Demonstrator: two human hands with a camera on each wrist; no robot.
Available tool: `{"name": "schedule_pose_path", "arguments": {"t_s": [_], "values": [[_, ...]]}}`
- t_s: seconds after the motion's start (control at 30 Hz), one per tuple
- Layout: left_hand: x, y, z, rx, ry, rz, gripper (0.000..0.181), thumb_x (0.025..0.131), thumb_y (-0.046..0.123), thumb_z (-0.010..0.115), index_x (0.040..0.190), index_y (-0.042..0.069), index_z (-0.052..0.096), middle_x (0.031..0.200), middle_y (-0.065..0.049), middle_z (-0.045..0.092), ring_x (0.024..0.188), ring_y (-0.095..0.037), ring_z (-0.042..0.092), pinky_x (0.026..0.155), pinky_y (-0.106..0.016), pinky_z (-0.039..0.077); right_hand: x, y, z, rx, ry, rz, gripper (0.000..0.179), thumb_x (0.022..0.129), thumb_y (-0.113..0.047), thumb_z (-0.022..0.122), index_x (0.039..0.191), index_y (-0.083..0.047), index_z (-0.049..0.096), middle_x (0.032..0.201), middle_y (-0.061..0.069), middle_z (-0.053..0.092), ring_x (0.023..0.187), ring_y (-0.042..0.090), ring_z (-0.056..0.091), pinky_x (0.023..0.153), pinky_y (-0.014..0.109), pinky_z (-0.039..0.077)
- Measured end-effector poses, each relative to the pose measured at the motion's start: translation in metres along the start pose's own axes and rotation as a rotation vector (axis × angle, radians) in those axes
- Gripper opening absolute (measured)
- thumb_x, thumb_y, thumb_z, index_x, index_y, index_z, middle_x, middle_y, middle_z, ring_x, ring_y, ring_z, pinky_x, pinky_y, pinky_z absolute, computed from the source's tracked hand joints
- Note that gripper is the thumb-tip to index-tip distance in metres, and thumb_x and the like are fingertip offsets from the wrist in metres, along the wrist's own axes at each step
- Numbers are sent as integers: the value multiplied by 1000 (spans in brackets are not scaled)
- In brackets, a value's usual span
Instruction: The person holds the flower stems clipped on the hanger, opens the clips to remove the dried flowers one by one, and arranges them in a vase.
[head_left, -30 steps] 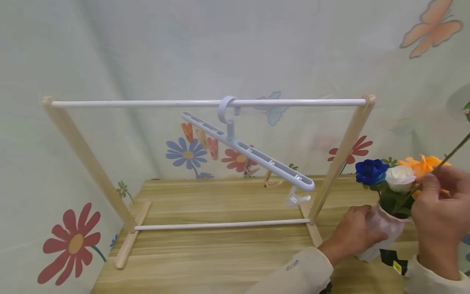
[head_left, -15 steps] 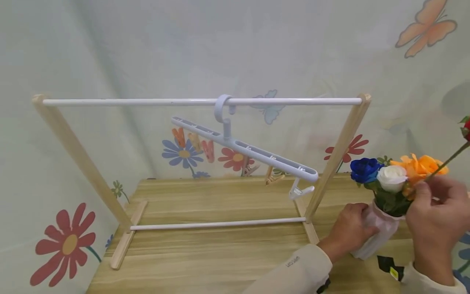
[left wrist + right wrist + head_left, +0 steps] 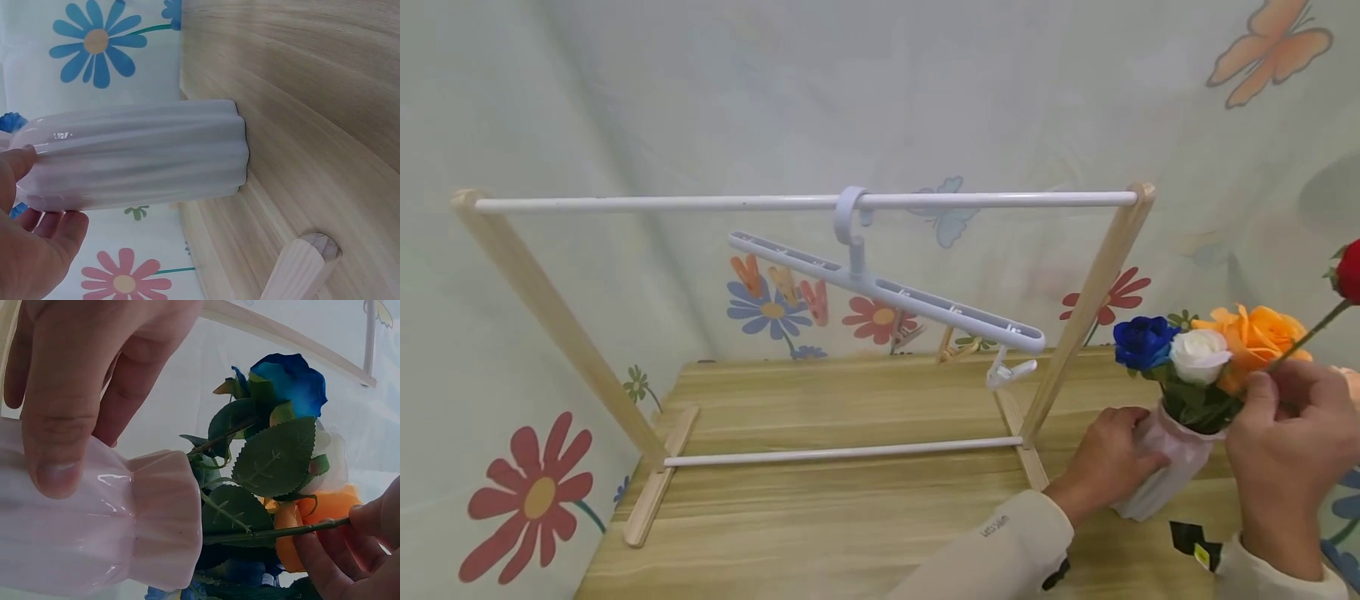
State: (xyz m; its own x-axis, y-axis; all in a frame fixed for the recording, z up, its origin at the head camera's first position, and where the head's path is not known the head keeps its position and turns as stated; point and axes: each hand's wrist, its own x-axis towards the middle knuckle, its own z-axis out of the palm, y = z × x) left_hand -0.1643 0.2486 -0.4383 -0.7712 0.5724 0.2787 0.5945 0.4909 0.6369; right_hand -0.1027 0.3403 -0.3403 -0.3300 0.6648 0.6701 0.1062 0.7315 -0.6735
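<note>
My left hand (image 3: 1105,458) grips the neck of a pale pink-white fluted vase (image 3: 1180,462), thumb on one side and fingers on the other. The vase's base rests on the table in the left wrist view. Pinched between thumb and fingers of my right hand (image 3: 1292,442) is the green stem (image 3: 269,534) of a red rose (image 3: 1351,273), whose bloom leans to the right. Its lower end runs into the vase's mouth. A blue rose (image 3: 1144,342), a white rose (image 3: 1200,356) and an orange flower (image 3: 1258,333) stand in the vase with green leaves.
Left of the vase stands a wooden rack with a white top rail (image 3: 700,202). A pale blue hanger (image 3: 925,306) with several clothespins hangs from it. One rack foot (image 3: 303,265) lies close to the vase. Behind is a flower-printed curtain (image 3: 775,100).
The red rose has come further into view, lower and to the left, as my right hand shifts slightly down with its stem. My left hand stays on the vase. The head view shifts a little.
</note>
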Motion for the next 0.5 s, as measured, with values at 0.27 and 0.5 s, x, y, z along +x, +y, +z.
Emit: {"name": "schedule_pose_path", "arguments": {"t_s": [0.27, 0.5], "values": [[-1, 0, 2, 12, 7, -9, 50, 91, 44, 76, 132, 21, 60, 120, 14, 64, 103, 7, 57, 82, -3, 43, -2, 3, 0, -52, -4, -2, 31, 105, -18, 52, 125, 2, 62, 98, -13, 59, 84, -21, 29, 76, 5, 25], [-2, -2, 2, 58, 45, 35, 49, 91, 44, 76, 131, 20, 61, 118, 13, 65, 103, 7, 58, 82, -2, 42, -8, 21, 1, -188, -178, 141, 37, 98, -18, 55, 125, 5, 63, 112, 29, 70, 71, -25, 27, 71, 5, 35]]}}
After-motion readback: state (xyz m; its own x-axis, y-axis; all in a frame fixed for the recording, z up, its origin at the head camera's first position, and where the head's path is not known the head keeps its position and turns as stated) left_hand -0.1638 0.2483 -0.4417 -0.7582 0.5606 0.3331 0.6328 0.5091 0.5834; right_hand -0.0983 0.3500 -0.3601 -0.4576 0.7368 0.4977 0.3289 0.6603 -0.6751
